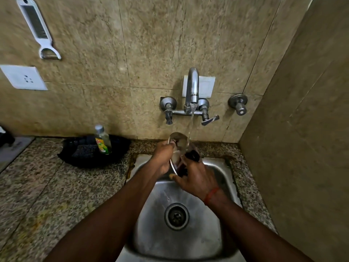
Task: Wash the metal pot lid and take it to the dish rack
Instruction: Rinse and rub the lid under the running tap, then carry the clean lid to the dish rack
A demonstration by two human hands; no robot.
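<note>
We are rinsing the lid (179, 143), tilted on edge over the sink (222, 178) under the tap (192, 86). Left hand (163, 157) fingers are pinching its far rim; right hand (196, 177) fingers are curling around its black knob. Next, we judge, comes shutting the water and carrying it to a rack not in sight.

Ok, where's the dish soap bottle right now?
In the head view, the dish soap bottle stands on the counter left of the sink, in a black tray against the wall, beside a dark scrub pad.
</note>
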